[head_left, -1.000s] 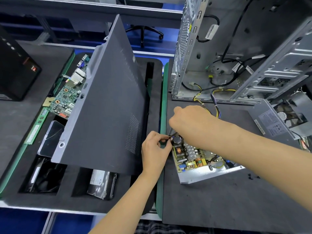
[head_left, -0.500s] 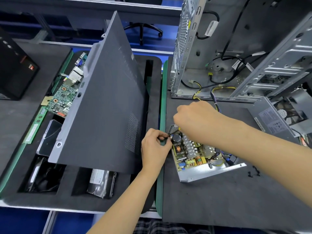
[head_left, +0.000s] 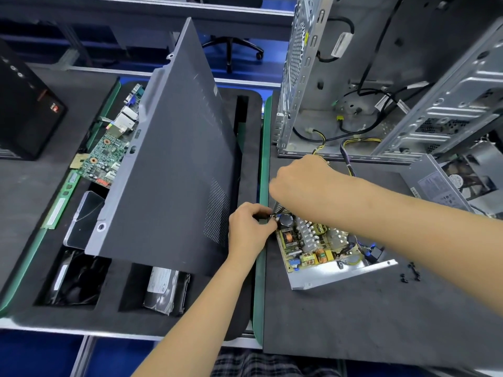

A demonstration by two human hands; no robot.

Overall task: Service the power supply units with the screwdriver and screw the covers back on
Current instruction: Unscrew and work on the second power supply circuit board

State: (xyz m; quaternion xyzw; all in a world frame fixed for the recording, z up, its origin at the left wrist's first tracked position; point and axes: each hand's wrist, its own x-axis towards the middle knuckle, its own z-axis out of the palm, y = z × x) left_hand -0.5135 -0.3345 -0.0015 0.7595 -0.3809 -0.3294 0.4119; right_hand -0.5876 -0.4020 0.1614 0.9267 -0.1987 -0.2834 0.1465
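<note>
Two hands are working at the far-left corner of the opened power supply unit (head_left: 324, 248), which is lying on the dark foam mat (head_left: 353, 322), right of centre and near the person.

Head view: the left hand (head_left: 249, 227) is pinching a small dark part against that corner, probably to steady it while the tool is turning. The right hand (head_left: 302, 180) is curling closed above the same corner, apparently around a screwdriver; the tool itself is hidden, so I cannot confirm it. The unit is sitting uncovered, exposing a yellow-green board with finned aluminium heat sinks, copper coils and a black cylindrical capacitor inside a folded sheet-metal tray. Its grey metal cover (head_left: 435, 183) is resting to the far right, clear of the work. Loose black screws (head_left: 409, 273) are lying just right of the unit, within reach for refitting. A matte grey side panel (head_left: 168, 164), perforated in one patch, is leaning over the foam parts tray (head_left: 109, 317) on the left.
</note>
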